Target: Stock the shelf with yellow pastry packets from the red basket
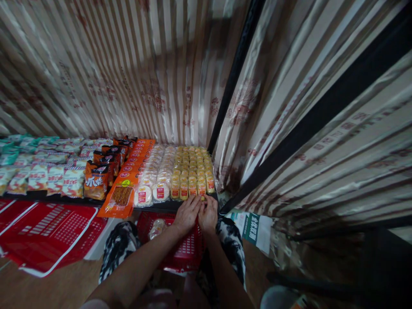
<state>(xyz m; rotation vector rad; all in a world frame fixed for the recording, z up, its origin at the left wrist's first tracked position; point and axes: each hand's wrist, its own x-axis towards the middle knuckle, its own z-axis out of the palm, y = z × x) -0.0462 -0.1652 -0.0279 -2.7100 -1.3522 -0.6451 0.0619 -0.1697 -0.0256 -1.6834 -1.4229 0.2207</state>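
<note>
My left hand (187,213) and my right hand (208,213) meet at the front edge of a low black shelf (172,205). Their fingers are closed together against a small yellow snack packet (202,198) at the front of the rows; most of it is hidden behind the fingertips. Just beyond stand tight rows of yellow snack packets (192,169) with red labels. To their left are rows of round white crackers (161,191) in clear wrap, also red-labelled.
Orange snack bags (121,193), dark orange bags (95,180) and white bags (37,177) fill the shelf leftward. A red basket (185,253) between my knees holds wrapped round crackers (157,227). Another red basket (54,231) is at left. Black poles (236,73) and striped curtains (180,86) stand behind.
</note>
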